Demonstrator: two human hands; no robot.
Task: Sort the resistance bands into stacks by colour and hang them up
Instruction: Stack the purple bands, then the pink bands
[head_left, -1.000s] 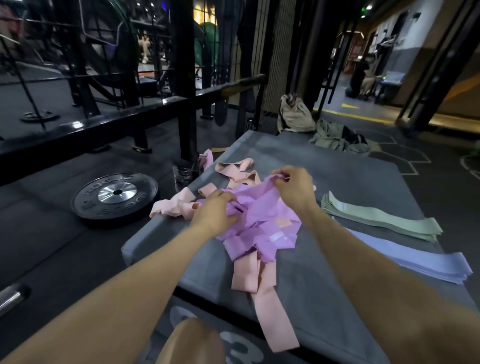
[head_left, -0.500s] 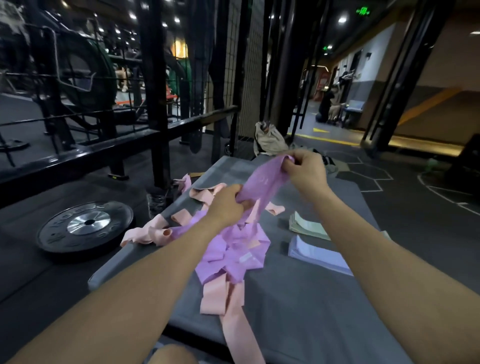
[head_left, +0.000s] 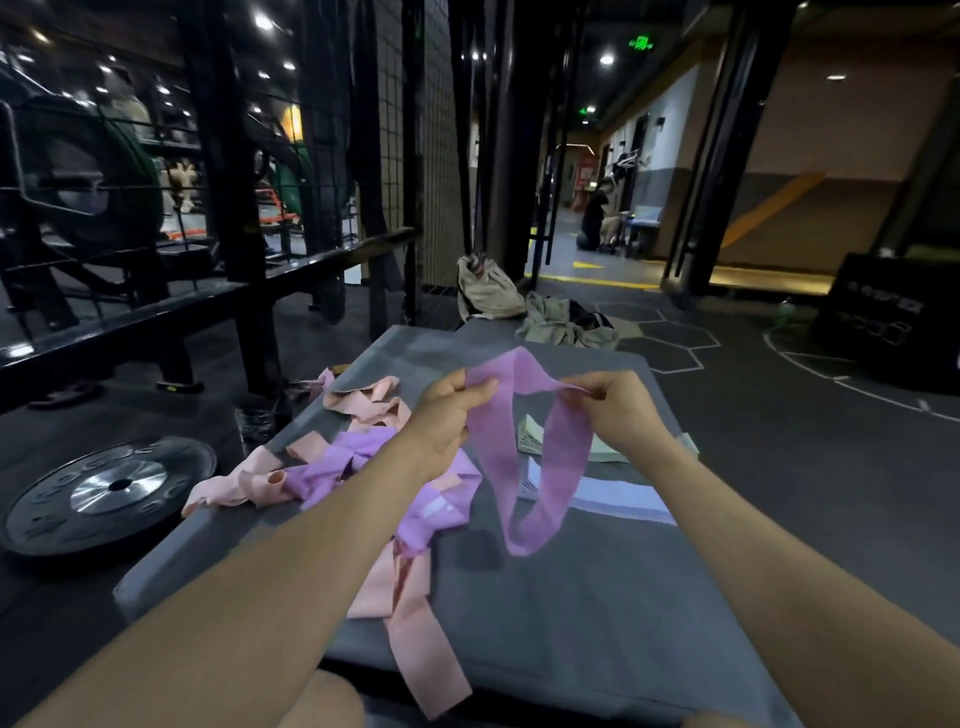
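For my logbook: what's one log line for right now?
hands: left and right pinch purple band | band: lifted, hanging loop | pile: unsorted

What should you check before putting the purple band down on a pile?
1. Both hands hold the purple band: ok. The left hand and right hand pinch its top.
2. Band free of the heap: ok, it hangs as an open loop above the mat.
3. Band untwisted: cannot tell, there is a fold near the right hand.
4. A purple stack to put it on: not ok, only a green stack and a blue stack show.
5. Bare mat for a new stack: ok, in front of the blue stack.
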